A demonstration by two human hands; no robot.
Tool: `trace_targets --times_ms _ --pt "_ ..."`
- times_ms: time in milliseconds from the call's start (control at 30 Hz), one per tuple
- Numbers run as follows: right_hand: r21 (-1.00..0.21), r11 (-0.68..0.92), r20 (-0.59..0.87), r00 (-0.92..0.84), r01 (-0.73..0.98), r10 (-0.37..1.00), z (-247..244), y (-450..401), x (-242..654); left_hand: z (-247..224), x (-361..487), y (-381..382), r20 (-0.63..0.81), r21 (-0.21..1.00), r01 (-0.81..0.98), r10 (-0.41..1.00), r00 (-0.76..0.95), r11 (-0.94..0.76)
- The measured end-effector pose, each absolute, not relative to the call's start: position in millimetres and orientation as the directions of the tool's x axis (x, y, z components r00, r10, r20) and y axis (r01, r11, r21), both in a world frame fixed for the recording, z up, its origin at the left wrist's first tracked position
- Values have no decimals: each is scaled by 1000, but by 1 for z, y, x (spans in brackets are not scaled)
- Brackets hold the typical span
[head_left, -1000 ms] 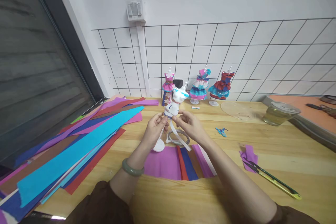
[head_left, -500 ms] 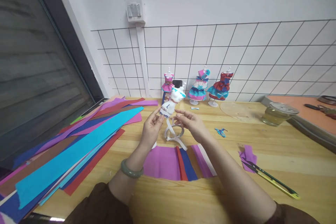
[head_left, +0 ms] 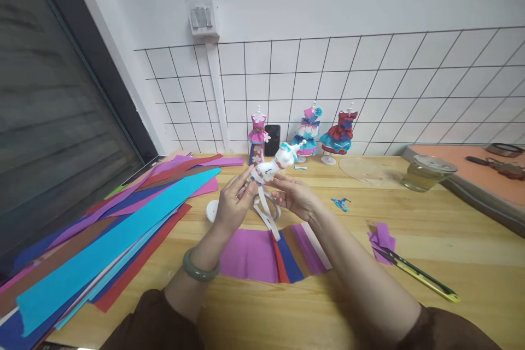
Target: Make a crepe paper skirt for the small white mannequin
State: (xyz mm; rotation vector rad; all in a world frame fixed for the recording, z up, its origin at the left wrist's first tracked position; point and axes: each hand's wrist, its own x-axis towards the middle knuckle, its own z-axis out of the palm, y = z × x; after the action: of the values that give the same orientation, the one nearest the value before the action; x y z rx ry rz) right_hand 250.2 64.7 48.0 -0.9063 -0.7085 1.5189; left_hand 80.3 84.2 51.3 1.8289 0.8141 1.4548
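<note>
My left hand is closed around the lower end of a small white dress-form mannequin, which leans to the upper right. Turquoise trim crosses its bust, a brownish band circles the waist, and dark marks show lower down. From its bottom hangs a white tape strip. My right hand is just right of the form's lower part, its fingers loosely bent and apart; whether the fingertips touch the form I cannot tell. Behind the strip lies a tape roll. A white round base is partly hidden by my left hand.
Coloured paper strips are piled at left; more purple paper lies in front of me. Yellow-black scissors rest at right by a purple scrap. Dressed mannequins, a phone and a lidded cup stand farther back.
The mannequin has tipped further to the right, and its tape strip now hangs a little to the left. My right hand has turned and lowered slightly beside it. The camera view has shifted.
</note>
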Motion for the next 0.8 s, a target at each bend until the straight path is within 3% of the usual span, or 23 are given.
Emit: trace_targets --times_ms 167,333,467,800 --pt "-864 -47 -114 104 -501 988 54 64 257 72 84 92 568 794 130 801 190 -594" --pt "-989 66 60 44 -130 997 69 54 247 88 91 104 571 766 186 784 242 -615" --pt "-978 187 193 63 96 979 78 46 237 89 96 111 544 767 221 793 274 -602" --pt "-971 189 197 37 149 980 76 46 229 84 92 119 435 818 222 823 366 -531"
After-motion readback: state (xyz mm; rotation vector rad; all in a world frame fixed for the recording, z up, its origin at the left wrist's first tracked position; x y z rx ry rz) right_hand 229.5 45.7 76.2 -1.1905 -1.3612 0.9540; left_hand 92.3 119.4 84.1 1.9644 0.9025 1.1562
